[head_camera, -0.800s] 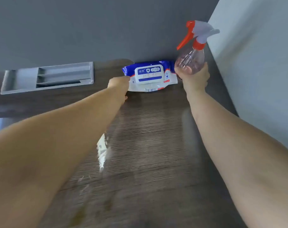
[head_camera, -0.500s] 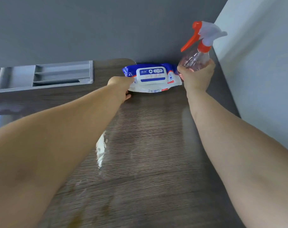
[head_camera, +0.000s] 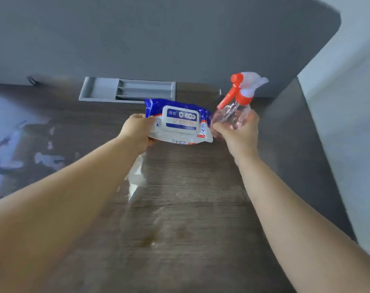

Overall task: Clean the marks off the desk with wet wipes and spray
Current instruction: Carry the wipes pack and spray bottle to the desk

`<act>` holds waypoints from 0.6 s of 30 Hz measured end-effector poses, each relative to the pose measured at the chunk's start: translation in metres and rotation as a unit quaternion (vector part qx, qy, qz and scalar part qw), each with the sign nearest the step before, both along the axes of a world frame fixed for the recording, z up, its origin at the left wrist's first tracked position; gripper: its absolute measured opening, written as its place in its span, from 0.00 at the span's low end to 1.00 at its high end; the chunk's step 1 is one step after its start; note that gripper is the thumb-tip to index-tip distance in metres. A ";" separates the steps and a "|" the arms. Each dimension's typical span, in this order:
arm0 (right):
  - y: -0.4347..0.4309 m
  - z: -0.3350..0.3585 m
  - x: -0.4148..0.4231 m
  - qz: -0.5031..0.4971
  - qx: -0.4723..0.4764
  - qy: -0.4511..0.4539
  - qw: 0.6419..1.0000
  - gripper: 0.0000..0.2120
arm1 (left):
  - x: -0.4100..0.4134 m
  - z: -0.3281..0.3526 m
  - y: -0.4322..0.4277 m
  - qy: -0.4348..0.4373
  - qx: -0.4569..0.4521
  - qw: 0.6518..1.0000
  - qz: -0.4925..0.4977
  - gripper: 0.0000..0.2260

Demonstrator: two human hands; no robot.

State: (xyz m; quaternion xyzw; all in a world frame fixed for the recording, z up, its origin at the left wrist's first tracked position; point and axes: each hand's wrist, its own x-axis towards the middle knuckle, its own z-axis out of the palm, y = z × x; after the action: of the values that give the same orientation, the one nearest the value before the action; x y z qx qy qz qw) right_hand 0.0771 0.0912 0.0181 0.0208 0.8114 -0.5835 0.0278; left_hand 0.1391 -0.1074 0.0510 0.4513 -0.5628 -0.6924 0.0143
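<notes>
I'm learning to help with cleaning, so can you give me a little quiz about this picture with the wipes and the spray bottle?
1. True or false: the left hand holds the pack of wipes.
2. What does the right hand hold? A) a cup B) the spray bottle C) a sponge
3. Fill in: the grey tray sits at the back of the ____.

Key: 1 true. 2 B. 3 desk.
</notes>
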 end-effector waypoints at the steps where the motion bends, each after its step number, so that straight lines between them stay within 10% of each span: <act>1: -0.020 0.007 0.019 0.026 -0.011 -0.004 1.000 0.28 | 0.025 0.007 -0.021 0.011 -0.008 1.000 0.011 0.09; 18: -0.321 -0.006 0.302 0.277 -0.053 -0.106 0.954 0.36 | 0.391 0.018 -0.309 0.008 -0.035 0.978 0.207 0.04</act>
State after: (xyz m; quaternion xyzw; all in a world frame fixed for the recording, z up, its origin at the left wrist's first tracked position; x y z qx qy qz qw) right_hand 0.3789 -0.2299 0.0124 -0.1445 0.7456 -0.5898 0.2746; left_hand 0.5296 -0.4160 0.0688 0.5518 -0.4809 -0.6580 0.1771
